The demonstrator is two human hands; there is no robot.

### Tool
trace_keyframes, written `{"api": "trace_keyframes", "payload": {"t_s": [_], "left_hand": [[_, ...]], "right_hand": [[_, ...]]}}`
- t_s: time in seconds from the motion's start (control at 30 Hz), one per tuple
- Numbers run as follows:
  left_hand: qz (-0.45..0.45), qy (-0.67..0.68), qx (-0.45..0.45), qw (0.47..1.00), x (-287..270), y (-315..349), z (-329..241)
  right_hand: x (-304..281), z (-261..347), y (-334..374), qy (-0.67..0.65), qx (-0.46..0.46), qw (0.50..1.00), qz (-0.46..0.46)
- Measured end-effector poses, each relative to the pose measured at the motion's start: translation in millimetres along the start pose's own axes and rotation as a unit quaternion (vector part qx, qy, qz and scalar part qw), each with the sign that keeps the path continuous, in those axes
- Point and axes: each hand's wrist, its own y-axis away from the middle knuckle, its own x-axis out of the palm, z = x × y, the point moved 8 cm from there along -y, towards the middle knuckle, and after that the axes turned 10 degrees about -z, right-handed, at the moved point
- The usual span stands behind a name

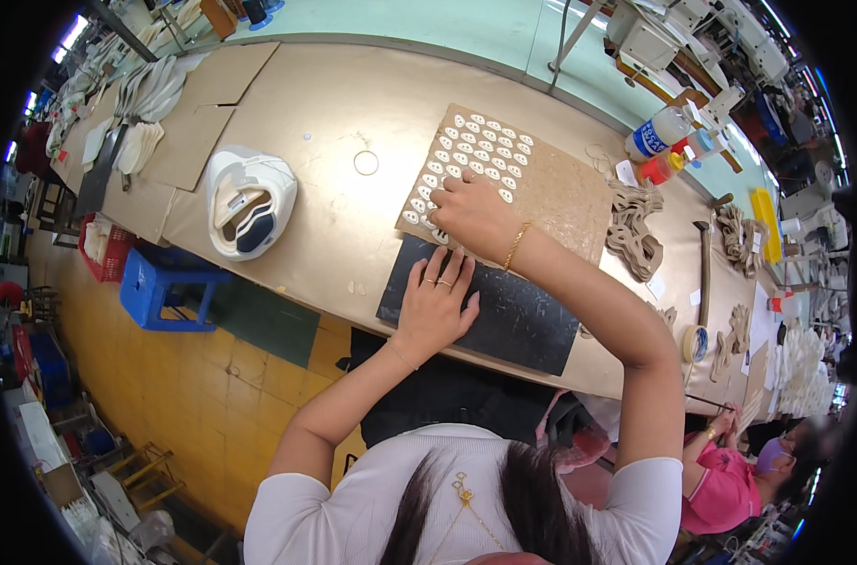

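Observation:
A brown board (560,193) lies on the table, its left part covered with rows of small white oval pieces (485,146). Over the lower rows my right hand (473,218) is bent down, fingers curled and drawn together at the pieces. Its fingertips are partly hidden, so whatever they pinch does not show. Closer to me a black sheet (518,325) overlaps the table's front edge. My left hand (438,299) lies on its left part, fingers stretched and slightly apart, holding nothing. The tips point toward the brown board's lower edge.
Left on the table stands a white shoe (251,202), near a rubber band (365,163). Bottles (659,134), bundled brown cut pieces (635,231), a hammer (704,273) and a tape roll (696,344) lie right. A co-worker in pink (729,480) sits at lower right; a blue stool (169,290) stands left.

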Motion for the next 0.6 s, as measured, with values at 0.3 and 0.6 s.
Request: {"api": "trace_keyframes", "payload": {"t_s": [0.3,0.6], "left_hand": [[-0.011,0.001,-0.001,1.000,1,0,0],[0.014,-0.017,-0.046,0.999,2,1,6]], "right_hand": [[2,3,7,0.028,-0.072,0.990,0.116],[4,-32,36,-0.092,0.032,0.989,0.115]]}}
